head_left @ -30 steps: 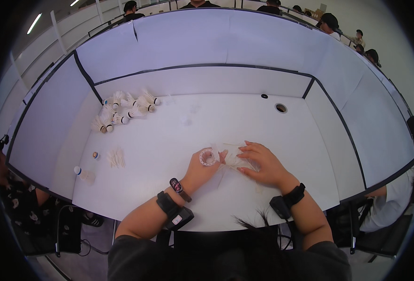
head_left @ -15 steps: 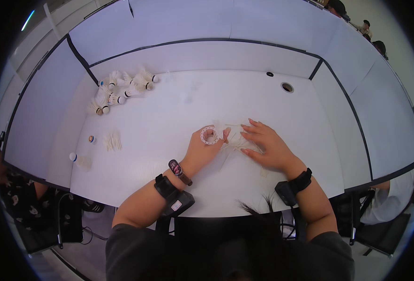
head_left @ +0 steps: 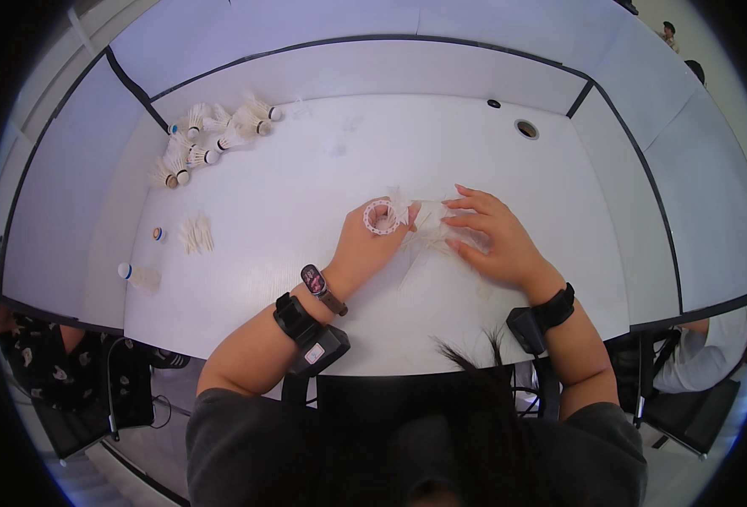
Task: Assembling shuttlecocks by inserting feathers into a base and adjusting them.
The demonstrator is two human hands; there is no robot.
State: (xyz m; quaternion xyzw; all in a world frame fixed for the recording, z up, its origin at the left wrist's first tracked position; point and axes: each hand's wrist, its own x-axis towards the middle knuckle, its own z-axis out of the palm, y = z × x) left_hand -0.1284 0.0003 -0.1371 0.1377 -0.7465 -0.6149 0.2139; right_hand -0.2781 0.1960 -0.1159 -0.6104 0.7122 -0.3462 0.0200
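Your left hand (head_left: 379, 230) is near the middle of the table (head_left: 306, 169), and its grip is closed around a pale ring (head_left: 368, 217) with a patterned rim. How exactly the fingers pass the ring, I cannot tell. At the right side of the ring there is crumpled clear film (head_left: 399, 203), close to your left fingertips.

Your right hand (head_left: 496, 241) is to the right of this, with its fingers curved and spread apart; its grip is released. Whether these fingertips touch something, I cannot tell for sure. Between your two hands there are thin sticks (head_left: 428, 241), lying in different directions.

On the left part of the table, a small group of white pieces (head_left: 196, 234) lies side by side. Just beside it is a small cap (head_left: 158, 234), and nearer to you is a bottle (head_left: 143, 277) with a blue top. In the far left corner the shuttlecocks (head_left: 203, 157) are in a heap. On the far right, a round hole (head_left: 526, 129) is in the table, and near it is a small black thing (head_left: 493, 104).
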